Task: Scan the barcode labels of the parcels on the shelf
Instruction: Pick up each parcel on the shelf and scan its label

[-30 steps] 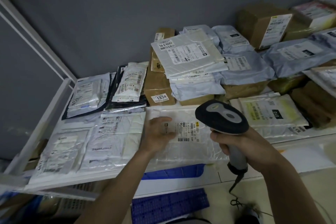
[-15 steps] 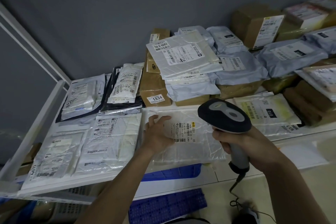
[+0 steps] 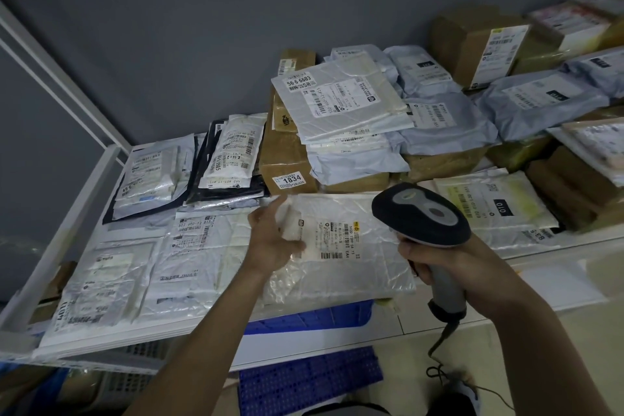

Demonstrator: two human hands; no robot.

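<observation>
Parcels fill the white shelf (image 3: pixel 81 199), and one flat white parcel (image 3: pixel 354 267) lies at the front edge, near the middle. Its barcode label (image 3: pixel 332 238) faces up. The left hand (image 3: pixel 275 240) is at the left end of this parcel, and its fingers (image 3: pixel 290 230) hold a small white fold of the bag just beside the label. The right hand (image 3: pixel 439 260) is curled tight round the grey handle of the scanner (image 3: pixel 420 213). The scanner's dark head hangs over the right end of the parcel, close to the label, and hides a bit of it. Left of the held parcel, two more white bags (image 3: pixel 189 257) lie flat along the front edge. Behind them a black bag (image 3: pixel 233 159) leans near the back left corner. A brown box marked 1834 (image 3: pixel 290 165) stands right behind the held parcel. A pile of grey bags (image 3: pixel 344 111) sits on top of boxes toward the back. A blue crate (image 3: pixel 310 378) is on the floor under the shelf.
</observation>
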